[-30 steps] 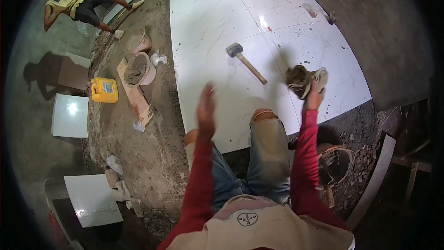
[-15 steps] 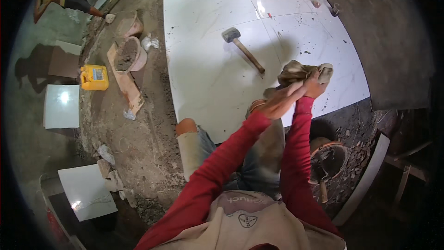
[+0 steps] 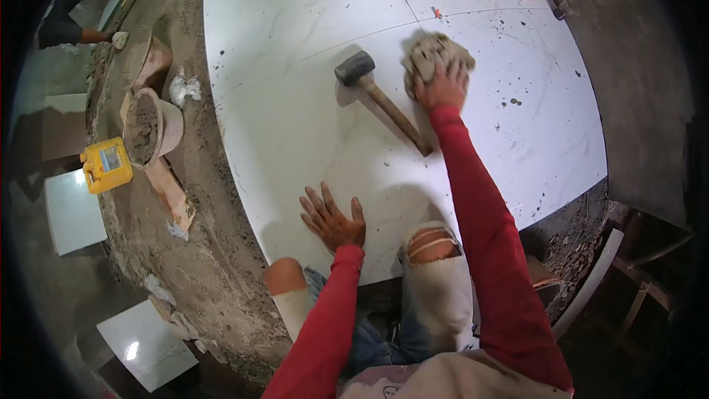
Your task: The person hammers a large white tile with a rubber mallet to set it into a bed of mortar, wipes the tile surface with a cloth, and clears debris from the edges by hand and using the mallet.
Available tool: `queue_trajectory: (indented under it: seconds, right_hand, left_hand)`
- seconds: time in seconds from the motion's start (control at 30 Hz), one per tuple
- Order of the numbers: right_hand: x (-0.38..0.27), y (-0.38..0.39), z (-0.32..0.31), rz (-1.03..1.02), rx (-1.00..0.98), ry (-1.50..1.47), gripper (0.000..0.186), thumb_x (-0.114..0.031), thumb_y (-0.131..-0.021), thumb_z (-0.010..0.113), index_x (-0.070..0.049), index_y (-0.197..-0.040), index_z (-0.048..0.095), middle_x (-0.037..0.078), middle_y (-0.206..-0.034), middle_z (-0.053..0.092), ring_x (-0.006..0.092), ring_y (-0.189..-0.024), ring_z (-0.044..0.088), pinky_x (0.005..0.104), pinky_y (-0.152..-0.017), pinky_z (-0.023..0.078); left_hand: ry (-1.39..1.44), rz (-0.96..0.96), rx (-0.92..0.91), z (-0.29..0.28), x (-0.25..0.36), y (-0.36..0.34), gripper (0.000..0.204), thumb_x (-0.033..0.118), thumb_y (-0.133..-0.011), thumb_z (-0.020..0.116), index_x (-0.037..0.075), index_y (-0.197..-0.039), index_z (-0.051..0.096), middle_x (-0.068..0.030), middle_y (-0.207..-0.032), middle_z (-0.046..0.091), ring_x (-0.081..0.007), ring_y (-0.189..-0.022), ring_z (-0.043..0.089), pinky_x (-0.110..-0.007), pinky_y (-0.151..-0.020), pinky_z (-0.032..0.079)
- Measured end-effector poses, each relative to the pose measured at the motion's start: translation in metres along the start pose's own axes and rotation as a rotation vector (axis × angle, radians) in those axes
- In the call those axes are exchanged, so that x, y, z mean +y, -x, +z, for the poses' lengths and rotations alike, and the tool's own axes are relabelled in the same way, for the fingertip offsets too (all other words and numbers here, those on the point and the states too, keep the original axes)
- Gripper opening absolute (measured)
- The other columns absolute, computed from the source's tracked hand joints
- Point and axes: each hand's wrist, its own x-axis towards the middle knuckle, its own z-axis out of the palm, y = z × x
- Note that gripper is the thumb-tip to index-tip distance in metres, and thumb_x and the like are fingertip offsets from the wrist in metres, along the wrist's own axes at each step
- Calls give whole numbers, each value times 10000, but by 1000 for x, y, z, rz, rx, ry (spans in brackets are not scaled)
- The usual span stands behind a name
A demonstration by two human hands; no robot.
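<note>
White marbled floor tiles stretch out in front of my knees. My right hand presses a crumpled beige rag onto the tiles, its fingers over the cloth. Flat on the tile nearest my knees lies my left hand, fingers spread and holding nothing. Between the two hands rests a rubber mallet, its dark head pointing up and left, its wooden handle toward me. A small red-orange piece sits by a tile joint beyond the rag. Dark specks dot the tiles around my right hand.
To the left, on rough dirt, stand a bucket of mortar, a second bucket, a yellow jerrycan and a plank. A loose tile lies lower left. Another person's legs show at upper left. A partly hidden bucket stands right.
My hands were together on the rag; now they are apart. The right hand has carried the rag forward and down onto the tiles, and the left has come down flat near my knees.
</note>
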Motion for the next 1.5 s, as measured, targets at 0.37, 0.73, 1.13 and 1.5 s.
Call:
queue_trajectory:
  seconds: [0.37,0.73,1.13,1.5]
  right_hand:
    - [12,-30,9,-211,111,-104,681,-510,-778,678,-165,-1344,517,250,-1451,418,403,-1397,332,478,-1157,257]
    - [170,334,-103,-146,-4,-35,724,-286,-741,782,-26,-1347,481,247,-1373,478,430,-1295,436,489,-1091,387]
    - [162,148,-189,-83,-69,-314,773,-448,-807,688,-80,-1439,437,242,-1157,665,409,-1057,647,442,-946,505]
    - [211,210,-82,-533,-43,173,592,-345,-835,670,-154,-1375,522,140,-1430,447,388,-1291,421,529,-1006,431]
  left_hand:
    - [27,7,47,7,9,-4,705,463,-916,535,182,-1528,327,-117,-1620,216,-347,-1490,190,-538,-1194,151]
    - [53,1,114,22,3,0,683,585,-945,447,238,-1521,333,-95,-1609,249,-310,-1492,185,-518,-1207,133]
    - [77,3,147,25,3,4,678,576,-938,456,222,-1509,361,-111,-1599,271,-314,-1484,214,-516,-1202,143]
    - [132,-28,128,24,-7,-2,690,579,-931,463,232,-1516,346,-95,-1604,252,-303,-1494,177,-500,-1215,120]
